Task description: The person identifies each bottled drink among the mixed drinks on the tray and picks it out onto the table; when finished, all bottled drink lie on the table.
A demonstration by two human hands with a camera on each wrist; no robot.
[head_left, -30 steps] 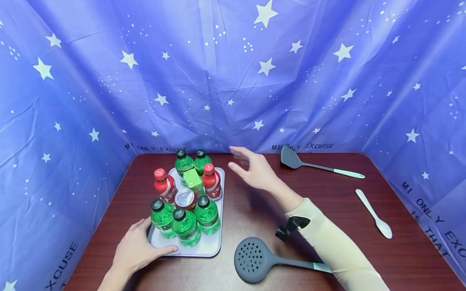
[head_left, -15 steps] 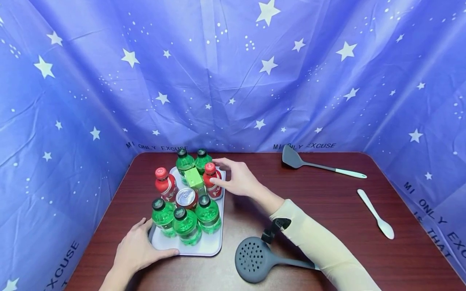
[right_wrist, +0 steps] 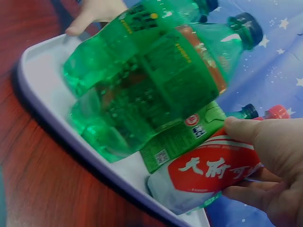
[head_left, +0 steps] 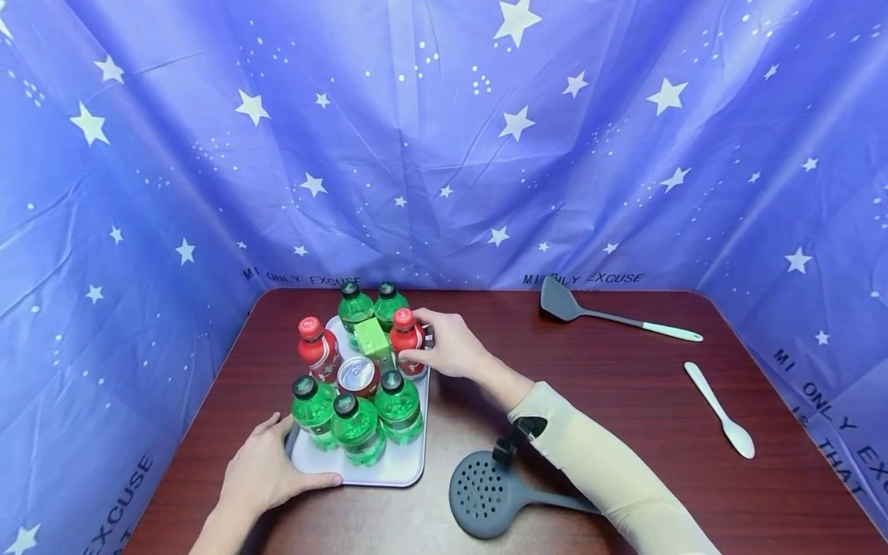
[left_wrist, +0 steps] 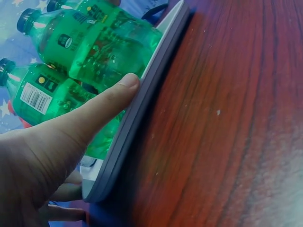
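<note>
My right hand [head_left: 454, 343] grips a red-labelled soda bottle [right_wrist: 213, 165] at the tray's far right side, thumb on one side and fingers on the other. That bottle stands on the tray in the right wrist view. My left hand [head_left: 260, 466] holds the near left corner of the light grey tray [head_left: 391, 474]; its thumb [left_wrist: 111, 101] lies along the front rim. Several green bottles [head_left: 359, 435], a second red bottle [head_left: 319, 351], a soda can [head_left: 358, 374] and a green drink carton [head_left: 373, 339] stand upright on the tray.
A dark slotted skimmer [head_left: 482, 493] lies near the front, its handle partly under the right forearm. Farther right are a dark spatula [head_left: 562, 301] and a pale spoon [head_left: 718, 408] on the brown table [head_left: 624, 385]. Blue star-printed cloth [head_left: 444, 139] hangs around the table.
My right hand has come left from beside the tray and taken hold of the red bottle. The left hand stays at the tray corner. The view shifts slightly.
</note>
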